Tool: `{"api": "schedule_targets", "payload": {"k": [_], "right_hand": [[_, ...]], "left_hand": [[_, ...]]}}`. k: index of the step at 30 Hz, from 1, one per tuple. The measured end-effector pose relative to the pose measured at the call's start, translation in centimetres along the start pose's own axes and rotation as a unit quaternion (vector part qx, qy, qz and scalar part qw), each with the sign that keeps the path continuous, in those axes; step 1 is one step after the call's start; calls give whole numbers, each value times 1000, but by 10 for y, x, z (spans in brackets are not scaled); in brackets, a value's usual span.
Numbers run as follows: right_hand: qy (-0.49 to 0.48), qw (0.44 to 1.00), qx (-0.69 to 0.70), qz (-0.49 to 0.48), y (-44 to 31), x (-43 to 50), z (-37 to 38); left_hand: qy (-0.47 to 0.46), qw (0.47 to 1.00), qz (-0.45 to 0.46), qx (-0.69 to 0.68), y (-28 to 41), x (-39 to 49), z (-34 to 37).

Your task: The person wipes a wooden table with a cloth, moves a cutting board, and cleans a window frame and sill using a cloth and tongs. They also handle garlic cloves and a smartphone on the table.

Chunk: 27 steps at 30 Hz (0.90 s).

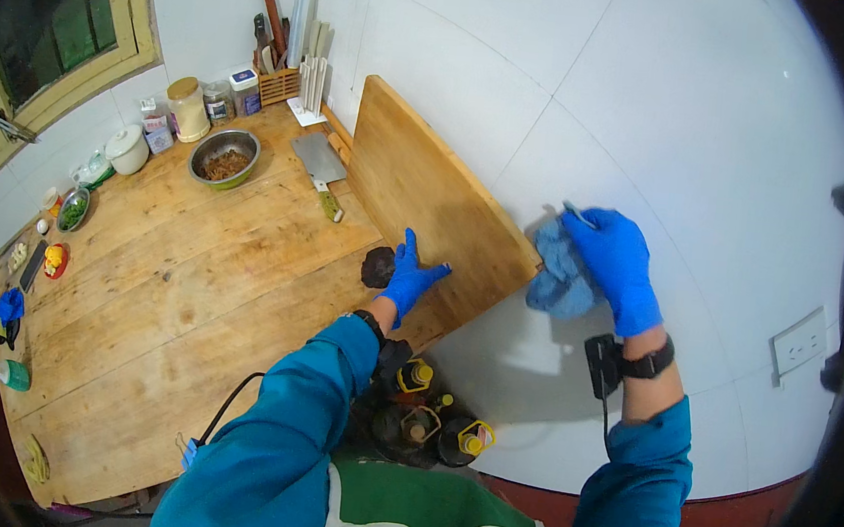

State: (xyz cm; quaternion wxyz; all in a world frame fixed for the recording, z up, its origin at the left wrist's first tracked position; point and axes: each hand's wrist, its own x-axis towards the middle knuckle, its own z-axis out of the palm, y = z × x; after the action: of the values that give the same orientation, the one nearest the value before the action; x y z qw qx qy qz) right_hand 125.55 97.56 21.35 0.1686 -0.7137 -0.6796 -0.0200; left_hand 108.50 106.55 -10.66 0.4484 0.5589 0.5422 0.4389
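Note:
My left hand [411, 279], in a blue glove, rests with spread fingers against the face of a thick wooden cutting board [428, 196]. The board stands on edge on the wooden table [185, 303], close to the white tiled wall. Beside that hand lies a dark round object [377, 267] that I cannot identify. Off the board's near end, my right hand [610, 261], also gloved in blue, grips a blue cloth [560, 275] in front of the wall. A cleaver [319, 160] with a green-patterned handle lies flat left of the board.
A metal bowl of brown shreds [225, 157], several jars and a bamboo knife holder [279, 85] line the back. Greens in a bowl [74, 209] and a spray bottle [6, 372] stand at the left. Bottles with yellow caps [473, 441] stand below the table's right edge.

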Motion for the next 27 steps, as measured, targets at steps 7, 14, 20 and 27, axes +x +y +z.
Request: {"api": "schedule_targets", "payload": {"k": [7, 14, 20, 27], "right_hand": [[-218, 973, 40, 67, 41, -59, 50], [-177, 974, 113, 84, 51, -89, 128], [-273, 930, 213, 126, 53, -107, 126], [-278, 819, 482, 143, 50, -177, 124]], "left_hand": [[7, 1000, -10, 0, 35, 22, -5], [38, 996, 28, -71, 32, 23, -14], [7, 995, -12, -101, 13, -4, -28], [-248, 944, -113, -187, 19, -166, -65]]}}
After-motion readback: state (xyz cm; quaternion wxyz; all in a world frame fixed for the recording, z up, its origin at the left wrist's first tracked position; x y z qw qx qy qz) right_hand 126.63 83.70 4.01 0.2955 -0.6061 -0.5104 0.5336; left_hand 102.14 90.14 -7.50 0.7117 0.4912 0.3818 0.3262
